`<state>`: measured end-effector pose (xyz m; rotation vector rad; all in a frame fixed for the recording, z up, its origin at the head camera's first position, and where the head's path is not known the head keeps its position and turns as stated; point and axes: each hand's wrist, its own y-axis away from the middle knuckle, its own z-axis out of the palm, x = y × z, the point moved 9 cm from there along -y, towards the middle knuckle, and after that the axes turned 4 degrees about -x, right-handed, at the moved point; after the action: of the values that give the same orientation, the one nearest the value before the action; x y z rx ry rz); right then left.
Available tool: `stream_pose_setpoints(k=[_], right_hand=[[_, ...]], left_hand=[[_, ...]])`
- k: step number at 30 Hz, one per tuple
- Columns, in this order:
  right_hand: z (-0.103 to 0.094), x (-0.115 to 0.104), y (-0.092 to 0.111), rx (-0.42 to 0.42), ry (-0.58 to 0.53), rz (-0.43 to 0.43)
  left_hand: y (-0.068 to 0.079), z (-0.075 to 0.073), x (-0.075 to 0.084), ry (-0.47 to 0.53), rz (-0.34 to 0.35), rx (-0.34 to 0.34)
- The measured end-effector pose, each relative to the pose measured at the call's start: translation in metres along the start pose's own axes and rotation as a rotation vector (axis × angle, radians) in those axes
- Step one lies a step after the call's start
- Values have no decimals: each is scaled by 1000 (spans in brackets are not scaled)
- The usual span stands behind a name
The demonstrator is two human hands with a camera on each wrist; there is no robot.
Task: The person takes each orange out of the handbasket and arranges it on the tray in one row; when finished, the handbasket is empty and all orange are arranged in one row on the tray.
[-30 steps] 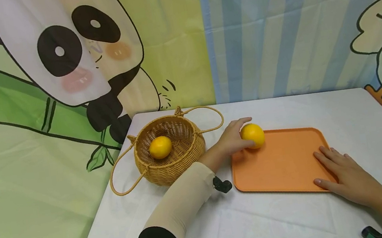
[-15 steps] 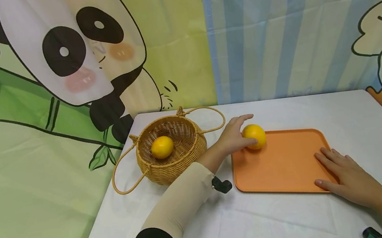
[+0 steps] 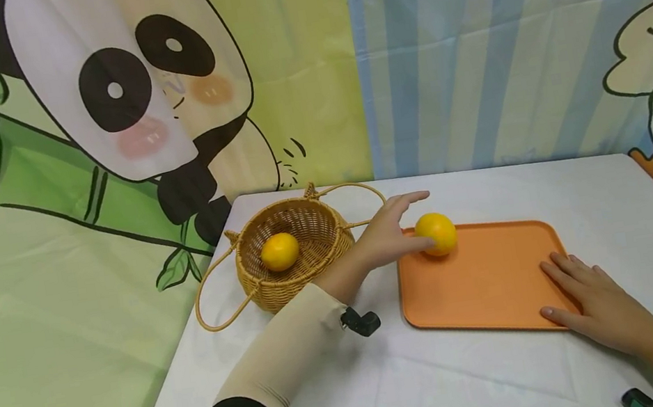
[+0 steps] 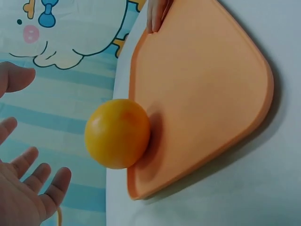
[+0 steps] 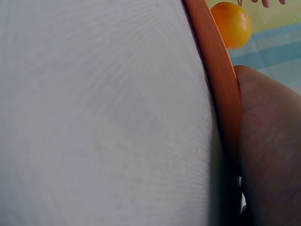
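Note:
A round orange (image 3: 436, 234) sits at the far left corner of an orange tray (image 3: 491, 284). My left hand (image 3: 385, 237) is just left of it, thumb and fingers spread apart. In the left wrist view a gap shows between the fingers (image 4: 59, 188) and the orange (image 4: 117, 133). My right hand (image 3: 601, 303) rests on the tray's right end, fingers extended over the rim. Its thumb (image 5: 263, 108) lies along the tray edge in the right wrist view. A yellow, slightly oval fruit (image 3: 279, 252) lies inside a wicker basket (image 3: 277, 296).
The basket's two loop handles stick out to either side, the right one (image 3: 355, 185) behind my left hand. A white cloth covers the table (image 3: 443, 390). Behind it hangs a printed curtain (image 3: 308, 79) with a panda.
My left hand has drawn back slightly to the left, its fingers spreading away from the orange. The orange stays on the tray, and the right hand keeps its place.

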<state>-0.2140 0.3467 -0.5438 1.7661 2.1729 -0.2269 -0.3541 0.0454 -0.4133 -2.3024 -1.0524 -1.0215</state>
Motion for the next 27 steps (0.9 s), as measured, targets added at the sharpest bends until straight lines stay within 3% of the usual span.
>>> stream_pose_setpoints(k=[18, 27], right_hand=[[-1, 0, -1, 7, -8, -12], [-2, -2, 0, -2, 0, 0]], left_hand=[[17, -42, 6, 137, -13, -45], [24, -64, 7, 103, -13, -61]])
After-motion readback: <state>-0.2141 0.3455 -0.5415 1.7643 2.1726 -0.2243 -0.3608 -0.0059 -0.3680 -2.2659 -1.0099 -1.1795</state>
